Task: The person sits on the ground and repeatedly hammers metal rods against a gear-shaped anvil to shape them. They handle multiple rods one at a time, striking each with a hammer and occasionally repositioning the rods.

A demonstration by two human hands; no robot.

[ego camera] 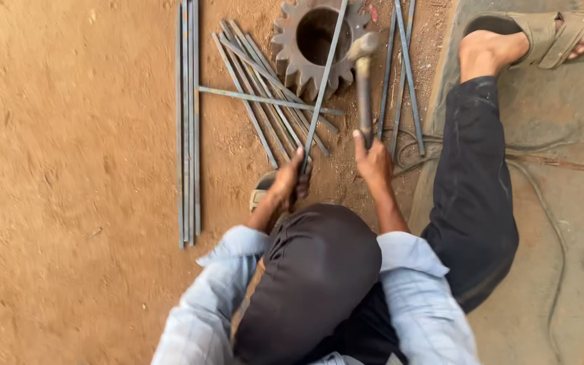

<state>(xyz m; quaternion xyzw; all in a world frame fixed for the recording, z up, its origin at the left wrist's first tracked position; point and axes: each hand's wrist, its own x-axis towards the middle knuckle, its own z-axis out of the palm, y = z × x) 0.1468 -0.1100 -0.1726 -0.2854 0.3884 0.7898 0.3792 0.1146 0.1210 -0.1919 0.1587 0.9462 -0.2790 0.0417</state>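
My left hand (288,180) grips the near end of a thin steel rod (324,81) that slants up across a large rusty gear wheel (305,64) lying flat on the dirt. My right hand (373,162) holds the handle of a hammer (363,81), its head blurred just above the gear's right rim, close to the rod. My bent knee in dark trousers sits below both hands.
Several straight rods (188,122) lie bundled at the left. More rods (265,94) lie crossed beside the gear, and two (403,74) on its right. My right leg (478,169) in a sandal (549,30) stretches onto a grey slab (562,169) with wire (535,176).
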